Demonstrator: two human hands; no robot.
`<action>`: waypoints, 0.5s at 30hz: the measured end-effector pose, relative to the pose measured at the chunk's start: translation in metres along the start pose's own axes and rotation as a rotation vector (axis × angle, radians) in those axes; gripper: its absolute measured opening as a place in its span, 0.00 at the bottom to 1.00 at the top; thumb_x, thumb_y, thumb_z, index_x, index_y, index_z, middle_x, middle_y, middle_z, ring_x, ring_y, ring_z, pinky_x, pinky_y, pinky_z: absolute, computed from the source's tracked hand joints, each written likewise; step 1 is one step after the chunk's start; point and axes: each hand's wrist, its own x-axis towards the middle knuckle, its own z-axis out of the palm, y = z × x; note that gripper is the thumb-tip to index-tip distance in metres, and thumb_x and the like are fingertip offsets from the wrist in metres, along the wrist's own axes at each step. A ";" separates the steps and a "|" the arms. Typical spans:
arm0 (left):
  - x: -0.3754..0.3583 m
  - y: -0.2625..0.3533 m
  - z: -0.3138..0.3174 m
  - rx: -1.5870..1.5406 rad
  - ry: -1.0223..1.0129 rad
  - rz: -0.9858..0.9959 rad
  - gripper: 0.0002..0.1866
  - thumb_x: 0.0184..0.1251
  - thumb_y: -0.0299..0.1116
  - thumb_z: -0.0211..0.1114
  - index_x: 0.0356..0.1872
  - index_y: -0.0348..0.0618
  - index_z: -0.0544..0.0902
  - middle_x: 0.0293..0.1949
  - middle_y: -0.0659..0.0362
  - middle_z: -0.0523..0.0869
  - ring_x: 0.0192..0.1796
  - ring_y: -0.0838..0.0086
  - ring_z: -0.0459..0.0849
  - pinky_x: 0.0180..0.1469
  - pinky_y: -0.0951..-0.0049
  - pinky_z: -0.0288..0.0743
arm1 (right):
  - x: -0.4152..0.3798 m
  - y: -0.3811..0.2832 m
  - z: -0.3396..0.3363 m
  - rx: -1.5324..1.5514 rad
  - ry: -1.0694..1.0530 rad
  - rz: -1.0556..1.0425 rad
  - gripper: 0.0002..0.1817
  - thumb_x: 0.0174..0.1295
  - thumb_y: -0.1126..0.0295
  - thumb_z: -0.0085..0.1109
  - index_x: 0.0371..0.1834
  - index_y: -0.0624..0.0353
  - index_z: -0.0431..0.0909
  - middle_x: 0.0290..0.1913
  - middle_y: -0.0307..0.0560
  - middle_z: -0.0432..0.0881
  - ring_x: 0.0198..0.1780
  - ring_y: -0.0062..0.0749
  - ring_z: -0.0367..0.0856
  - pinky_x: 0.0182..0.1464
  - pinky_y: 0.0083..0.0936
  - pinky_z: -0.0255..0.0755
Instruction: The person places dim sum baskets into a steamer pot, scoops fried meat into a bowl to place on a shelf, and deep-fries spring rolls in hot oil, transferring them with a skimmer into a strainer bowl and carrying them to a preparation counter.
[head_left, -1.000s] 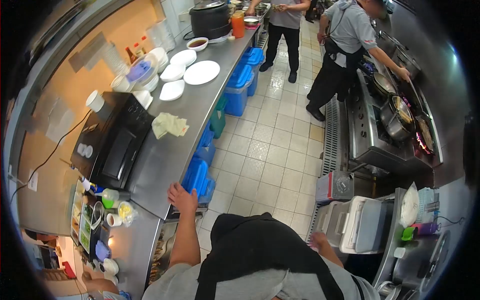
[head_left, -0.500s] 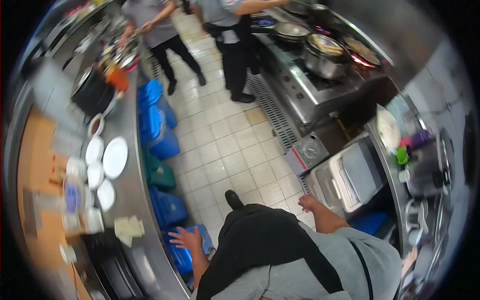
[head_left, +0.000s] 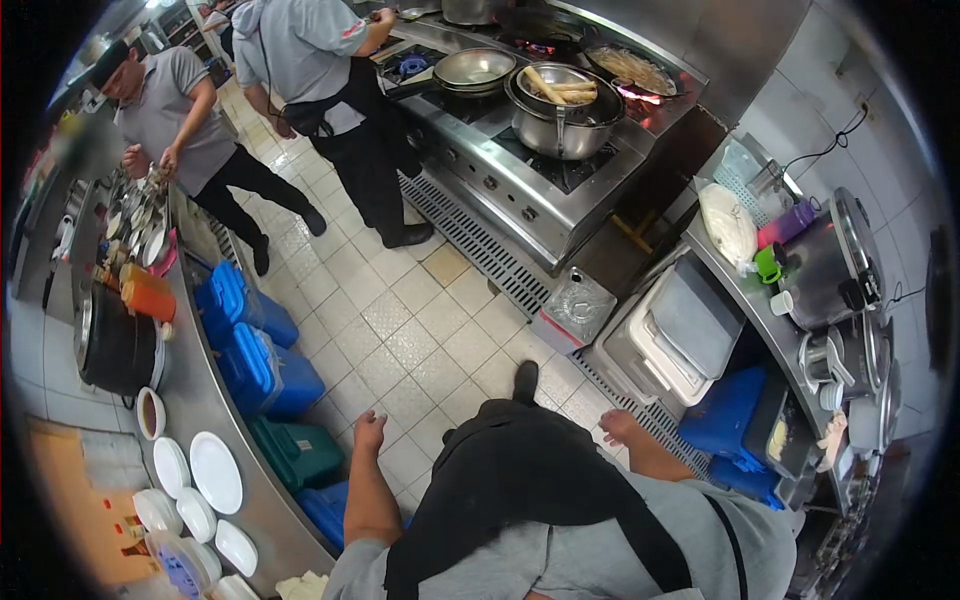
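Low at my left side, my left hand (head_left: 369, 430) hangs over the tiled floor with its fingers curled in and nothing showing in them. Nearest to it are the green bin (head_left: 295, 452) and the steel counter (head_left: 262, 500) on the left. My right hand (head_left: 620, 426) hangs free at my other side, fingers bent but a little apart, holding nothing. It is closest to the floor grate (head_left: 665, 430) and the white plastic tub (head_left: 640, 345). Neither hand touches anything. White plates (head_left: 216, 472) and bowls stand on the left counter.
Two people stand ahead, one at the left counter (head_left: 185, 110), one by the stove (head_left: 320, 80). A pot with a strainer (head_left: 565, 130) sits on the stove near open flames. A metal tin (head_left: 580, 305) stands on the floor. Blue bins (head_left: 262, 365) line the left.
My view has swung right and I have moved forward. My left hand has gone from spread fingers to curled ones. My right hand still hangs at my side.
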 end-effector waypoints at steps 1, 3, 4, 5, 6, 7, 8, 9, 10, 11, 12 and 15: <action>0.012 0.003 0.004 -0.058 -0.011 -0.040 0.31 0.53 0.45 0.64 0.52 0.30 0.74 0.50 0.42 0.79 0.54 0.57 0.77 0.55 0.65 0.70 | 0.006 0.004 -0.002 0.003 0.000 0.004 0.09 0.56 0.66 0.52 0.31 0.61 0.75 0.28 0.49 0.79 0.24 0.32 0.82 0.21 0.28 0.77; 0.039 0.008 0.021 -0.123 -0.017 -0.070 0.30 0.53 0.44 0.64 0.52 0.30 0.74 0.50 0.42 0.78 0.54 0.58 0.77 0.54 0.65 0.70 | 0.029 0.010 -0.017 -0.362 -0.247 0.000 0.10 0.57 0.65 0.53 0.31 0.61 0.75 0.29 0.50 0.79 0.25 0.32 0.82 0.21 0.28 0.77; 0.048 -0.001 0.035 -0.121 -0.033 -0.095 0.30 0.53 0.43 0.64 0.52 0.30 0.75 0.50 0.42 0.79 0.54 0.57 0.77 0.54 0.66 0.70 | 0.039 0.015 -0.025 -0.362 -0.243 -0.003 0.10 0.57 0.65 0.53 0.31 0.61 0.75 0.29 0.50 0.79 0.25 0.32 0.82 0.21 0.28 0.77; 0.054 -0.007 0.048 -0.119 -0.047 -0.118 0.29 0.53 0.43 0.65 0.51 0.30 0.75 0.49 0.41 0.79 0.54 0.57 0.77 0.54 0.66 0.71 | 0.051 0.022 -0.034 -0.323 -0.176 -0.001 0.11 0.58 0.63 0.53 0.32 0.61 0.75 0.31 0.50 0.79 0.25 0.32 0.82 0.21 0.28 0.77; 0.054 -0.008 0.058 -0.069 -0.052 -0.110 0.29 0.53 0.43 0.65 0.52 0.31 0.75 0.46 0.43 0.81 0.44 0.60 0.82 0.47 0.67 0.75 | 0.062 0.022 -0.040 -0.276 -0.113 0.003 0.12 0.58 0.62 0.54 0.32 0.61 0.76 0.32 0.50 0.80 0.26 0.33 0.83 0.21 0.28 0.77; 0.025 0.032 0.054 -0.073 -0.108 -0.198 0.29 0.54 0.44 0.64 0.53 0.34 0.75 0.38 0.47 0.83 0.33 0.65 0.83 0.35 0.68 0.77 | 0.066 0.001 -0.055 -0.158 -0.131 0.231 0.13 0.55 0.62 0.58 0.35 0.61 0.77 0.29 0.51 0.80 0.25 0.34 0.82 0.23 0.29 0.76; 0.030 0.020 0.069 -0.137 -0.164 -0.268 0.28 0.55 0.44 0.64 0.54 0.35 0.74 0.32 0.51 0.82 0.24 0.69 0.80 0.24 0.69 0.74 | 0.088 0.004 -0.065 -0.143 -0.136 0.233 0.13 0.55 0.62 0.58 0.35 0.61 0.77 0.29 0.51 0.80 0.25 0.34 0.82 0.23 0.29 0.76; 0.030 0.018 0.075 0.081 -0.286 -0.084 0.26 0.55 0.43 0.63 0.52 0.36 0.75 0.33 0.51 0.83 0.28 0.69 0.81 0.28 0.69 0.74 | 0.123 0.008 -0.084 -0.396 -0.154 -0.015 0.13 0.53 0.63 0.59 0.34 0.61 0.78 0.28 0.51 0.81 0.25 0.37 0.82 0.25 0.30 0.76; 0.031 0.016 0.081 0.316 -0.364 0.134 0.23 0.55 0.42 0.62 0.50 0.38 0.77 0.33 0.51 0.83 0.31 0.68 0.81 0.33 0.70 0.75 | 0.139 0.000 -0.096 -0.554 -0.127 -0.173 0.12 0.54 0.64 0.57 0.32 0.62 0.78 0.28 0.52 0.81 0.25 0.37 0.82 0.26 0.31 0.76; 0.030 0.016 0.086 0.505 -0.394 0.356 0.21 0.56 0.41 0.60 0.48 0.39 0.78 0.33 0.51 0.83 0.34 0.67 0.82 0.37 0.70 0.76 | 0.155 -0.008 -0.107 -0.717 -0.072 -0.327 0.11 0.54 0.64 0.54 0.31 0.62 0.78 0.28 0.52 0.81 0.24 0.37 0.81 0.27 0.32 0.76; 0.035 0.003 0.100 0.570 -0.414 0.437 0.20 0.56 0.42 0.59 0.46 0.40 0.79 0.34 0.51 0.83 0.37 0.66 0.82 0.39 0.69 0.75 | 0.165 -0.030 -0.123 -0.790 0.021 -0.385 0.11 0.57 0.65 0.49 0.28 0.62 0.77 0.29 0.53 0.80 0.23 0.36 0.81 0.26 0.32 0.77; 0.067 -0.049 0.147 0.228 -0.440 0.065 0.18 0.58 0.44 0.55 0.41 0.44 0.82 0.38 0.49 0.84 0.45 0.61 0.81 0.47 0.66 0.73 | 0.163 -0.118 -0.163 -0.753 0.245 -0.603 0.10 0.57 0.66 0.50 0.30 0.61 0.77 0.29 0.52 0.80 0.24 0.35 0.81 0.26 0.32 0.76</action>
